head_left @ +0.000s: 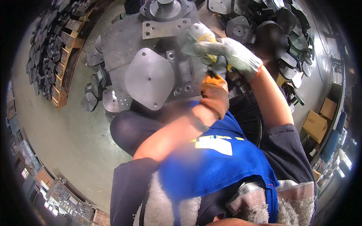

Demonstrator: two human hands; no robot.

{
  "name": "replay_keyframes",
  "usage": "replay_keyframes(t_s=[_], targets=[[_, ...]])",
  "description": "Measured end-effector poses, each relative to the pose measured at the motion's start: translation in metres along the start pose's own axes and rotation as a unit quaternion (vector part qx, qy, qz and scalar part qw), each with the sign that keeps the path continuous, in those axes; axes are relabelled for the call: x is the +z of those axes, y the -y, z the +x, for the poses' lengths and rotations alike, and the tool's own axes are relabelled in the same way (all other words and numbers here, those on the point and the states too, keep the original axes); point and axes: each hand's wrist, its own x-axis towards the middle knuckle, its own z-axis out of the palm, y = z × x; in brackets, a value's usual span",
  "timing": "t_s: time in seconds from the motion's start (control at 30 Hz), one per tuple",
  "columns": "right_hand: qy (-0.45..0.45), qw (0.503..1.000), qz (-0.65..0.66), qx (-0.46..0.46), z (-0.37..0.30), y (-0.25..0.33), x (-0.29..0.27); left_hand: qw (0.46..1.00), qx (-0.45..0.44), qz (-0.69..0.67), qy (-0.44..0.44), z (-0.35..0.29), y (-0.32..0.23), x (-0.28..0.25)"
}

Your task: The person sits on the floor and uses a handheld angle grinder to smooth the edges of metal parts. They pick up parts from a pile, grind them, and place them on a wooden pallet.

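Both my gloved hands are together over the right part of the steel work surface. My right hand [238,54], in a whitish glove with an orange cuff, is closed round a yellow-and-dark power tool [212,58] that looks like an angle grinder. Just below it, my left hand [215,89], in an orange-brown glove with dark fingers, grips the tool's lower part. The gloves cover most of the tool, and its working end is hard to make out. Left of my hands lies a rounded diamond-shaped metal plate [149,88] with several holes. Behind it rests a rectangular plate with holes [166,29].
A round flanged part [166,9] stands at the far edge. Dark metal plates [241,30] are piled at the right, and more parts [43,56] fill a wooden pallet [69,60] at the left. Cardboard boxes [316,126] sit at the far right.
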Motion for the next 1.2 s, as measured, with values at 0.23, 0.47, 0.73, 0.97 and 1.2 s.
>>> replay_keyframes(t_s=[0.23, 0.47, 0.73, 0.97, 1.2], targets=[[-0.047, 0.989, 0.107, 0.086, -0.043, 0.039, 0.007, 0.975, 0.088, -0.201, -0.031, -0.016, 0.0, -0.064], [-0.073, 0.985, 0.156, 0.031, -0.015, 0.035, 0.004, 0.966, 0.158, -0.16, -0.128, 0.024, 0.042, -0.136], [-0.061, 0.97, 0.19, 0.136, -0.046, 0.035, 0.01, 0.98, 0.169, -0.101, -0.041, -0.023, 0.016, -0.117], [-0.062, 0.966, 0.207, 0.14, -0.002, 0.058, 0.004, 0.989, 0.137, -0.043, -0.026, 0.02, 0.051, -0.216], [-0.094, 0.986, 0.065, 0.119, -0.036, 0.038, -0.005, 0.972, 0.188, -0.137, -0.035, 0.013, -0.012, -0.116]])
